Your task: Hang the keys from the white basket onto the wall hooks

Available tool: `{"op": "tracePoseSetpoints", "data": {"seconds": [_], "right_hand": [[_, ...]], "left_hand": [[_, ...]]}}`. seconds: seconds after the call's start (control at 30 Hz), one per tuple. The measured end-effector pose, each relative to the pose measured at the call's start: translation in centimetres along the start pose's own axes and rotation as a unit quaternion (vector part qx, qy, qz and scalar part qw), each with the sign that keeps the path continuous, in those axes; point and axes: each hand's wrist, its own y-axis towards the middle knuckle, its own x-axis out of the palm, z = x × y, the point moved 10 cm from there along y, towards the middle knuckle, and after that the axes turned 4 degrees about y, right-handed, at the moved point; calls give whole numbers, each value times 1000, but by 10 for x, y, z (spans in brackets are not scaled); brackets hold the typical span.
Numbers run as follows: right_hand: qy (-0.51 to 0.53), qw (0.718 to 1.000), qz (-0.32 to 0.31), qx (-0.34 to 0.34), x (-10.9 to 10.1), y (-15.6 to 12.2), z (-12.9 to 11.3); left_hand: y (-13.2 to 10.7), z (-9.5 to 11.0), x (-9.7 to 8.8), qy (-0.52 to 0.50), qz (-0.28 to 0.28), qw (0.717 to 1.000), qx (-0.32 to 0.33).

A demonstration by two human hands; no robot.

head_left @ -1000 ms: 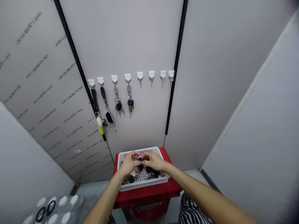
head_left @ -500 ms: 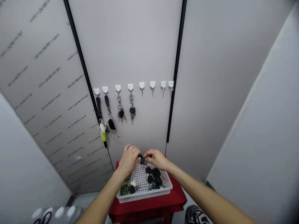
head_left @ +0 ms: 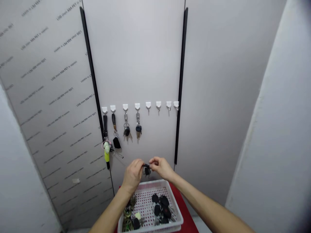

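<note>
A small bunch of black-headed keys hangs between my two hands, above the far rim of a white perforated plastic basket. My left hand pinches a short black strap or fob joined to the bunch. On the other side, my right hand has its fingertips closed at the ring end; the exact part in them is too small to make out. Inside the basket, several black-headed keys lie at the right, and a bunch with green and yellowish cords lies at the left.
White hooks run in a row across the pale panel. Keys on a dark strap with a yellow-green charm, a black fob and two key bunches hang from the left ones. The basket rests on a red surface.
My hands have lifted the keys slightly clear of the basket's far rim. The camera has tilted, so the hooks and basket sit lower in view.
</note>
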Motion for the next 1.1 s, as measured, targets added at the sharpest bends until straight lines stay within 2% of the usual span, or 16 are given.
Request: {"op": "tracePoseSetpoints", "data": {"seconds": [0.1,0.23,0.3,0.4,0.53,0.63,0.83,0.97,1.1], "right_hand": [[8,1000,1,5,-2,5,-5],[23,999,32,21,-24,21,-26],[47,997,56,26,-40,32,-44],[78,992,97,17,-62,50,-78],[86,984,155,-25,-86,74,-121],[37,976,208,-61,-101,91,-143],[-151,938,296,-98,-120,110,-172],[-241,917,304,-88,-117,114,-180],[-251,920,285,-96,-113,109,-179]], "left_hand": [[10,0,-8,-9,4,1000,6],[27,-13,-19,3,4,999,-42],[39,-13,-28,-12,20,998,-53],[62,-3,-39,-26,45,998,-43],[99,6,-50,3,54,997,-60],[124,6,-58,16,56,995,-82],[157,-2,-65,29,40,993,-107],[164,-3,-62,40,29,992,-113],[154,-6,-59,48,27,990,-128]]}}
